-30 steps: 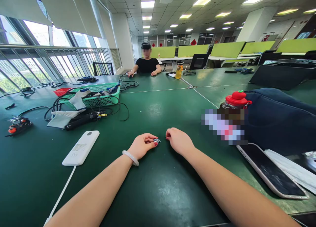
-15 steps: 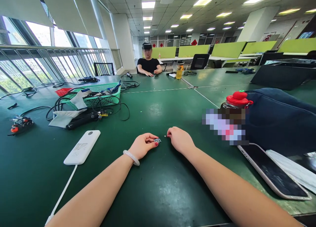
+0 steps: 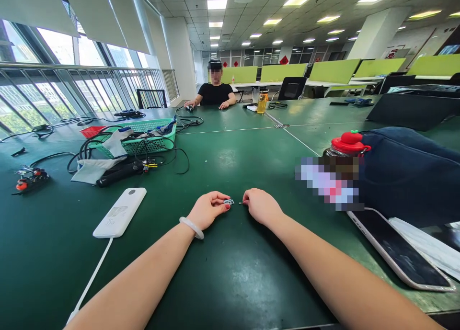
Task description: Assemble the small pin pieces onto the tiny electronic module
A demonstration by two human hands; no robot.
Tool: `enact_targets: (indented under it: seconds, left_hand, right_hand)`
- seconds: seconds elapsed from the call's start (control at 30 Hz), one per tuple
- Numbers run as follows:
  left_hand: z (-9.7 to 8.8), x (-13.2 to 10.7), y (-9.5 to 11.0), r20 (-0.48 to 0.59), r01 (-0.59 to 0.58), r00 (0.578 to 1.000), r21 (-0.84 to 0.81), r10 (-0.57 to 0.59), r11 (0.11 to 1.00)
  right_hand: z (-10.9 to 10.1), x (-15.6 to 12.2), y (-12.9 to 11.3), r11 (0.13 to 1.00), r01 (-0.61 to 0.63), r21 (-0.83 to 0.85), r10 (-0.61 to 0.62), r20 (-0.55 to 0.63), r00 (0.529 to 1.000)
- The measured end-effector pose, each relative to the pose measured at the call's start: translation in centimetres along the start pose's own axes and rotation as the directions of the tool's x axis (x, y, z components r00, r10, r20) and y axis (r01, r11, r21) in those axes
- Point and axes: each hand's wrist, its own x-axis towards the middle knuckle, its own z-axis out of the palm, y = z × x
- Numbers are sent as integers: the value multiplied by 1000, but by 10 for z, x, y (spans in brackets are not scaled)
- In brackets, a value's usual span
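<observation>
My left hand [image 3: 208, 210], with a pale bangle at the wrist, pinches a small blue-and-white circuit board [image 3: 229, 202] between thumb and fingers. Just to its right, my right hand [image 3: 262, 206] is closed around a tiny piece whose light tip [image 3: 240, 203] pokes out toward the board. A narrow gap separates tip and board. The piece is too small to name, and my right fingers hide most of it. Both hands are low over the green table [image 3: 230, 267].
At left lie a white power bank [image 3: 120, 212] with a cable, and a green basket [image 3: 158, 142] of cables and gloves. At right are a phone [image 3: 397, 248], a red-lidded bottle [image 3: 347, 145] and a dark bag [image 3: 406, 176]. A person [image 3: 215, 93] sits across the table.
My right hand has dipped slightly, bringing the small tip about level with the board. My left hand has barely moved. The person opposite has spread both hands apart, one reaching a dark object.
</observation>
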Motion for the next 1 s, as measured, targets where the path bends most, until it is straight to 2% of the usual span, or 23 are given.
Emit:
enact_targets:
  seconds: [0.2,0.3,0.43,0.6,0.7,0.87,1.0]
  left_hand:
    - [0,-1,2,-2,-4,1000,17,4,1000]
    - [0,-2,3,-4,-4,1000,23,4,1000]
    - [0,-2,4,-8,14,1000,17,-13,1000]
    - [0,-1,4,2,15,1000,6,-15,1000]
    - [1,-1,3,-3,18,1000,-5,-18,1000]
    - [1,-1,1,13,15,1000,-29,-14,999]
    - [1,-1,2,14,9,1000,-22,-9,1000]
  right_hand:
    - [-3,1,-4,986,-125,114,117,68,991]
    - [-3,3,-1,978,-141,154,134,51,990]
    - [-2,2,1,987,-78,138,76,21,997]
    - [-1,0,-3,999,34,-4,-34,-6,999]
    - [-1,0,-4,997,59,-54,-60,-19,998]
    - [-8,-4,-5,997,52,55,-44,-128,991]
    - [-14,-11,-15,978,143,155,-111,-199,974]
